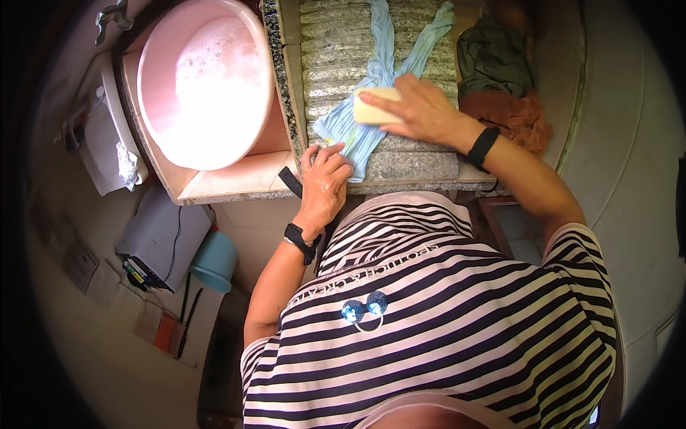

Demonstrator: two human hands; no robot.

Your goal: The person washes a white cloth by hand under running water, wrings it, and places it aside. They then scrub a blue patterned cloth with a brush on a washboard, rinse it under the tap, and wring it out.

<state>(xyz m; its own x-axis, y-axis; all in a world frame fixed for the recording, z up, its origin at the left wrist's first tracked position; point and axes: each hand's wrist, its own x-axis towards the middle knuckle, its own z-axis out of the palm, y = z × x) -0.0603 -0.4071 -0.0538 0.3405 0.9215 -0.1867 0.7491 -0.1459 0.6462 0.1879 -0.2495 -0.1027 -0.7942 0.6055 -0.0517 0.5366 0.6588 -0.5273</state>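
Note:
A wet light-blue garment (369, 80) lies spread on a ridged stone washboard (325, 50), its two narrow ends reaching toward the far edge. My right hand (421, 109) grips a pale yellow bar of soap (375, 107), which rests against the cloth near its middle. At the near edge of the board, my left hand (325, 179) is on the garment's lower left corner. Its fingers are bent over the fabric, pressing or pinching it against the stone. A small yellow-green patch shows on the cloth between the two hands.
To the left, a pink basin (268, 86) of sudsy water stands in a tiled sink (214, 187). A dark green cloth (493, 57) and a rust-brown cloth (511, 118) lie right of the board. A tap (113, 20) is at the upper left; a blue bucket (214, 263) sits below.

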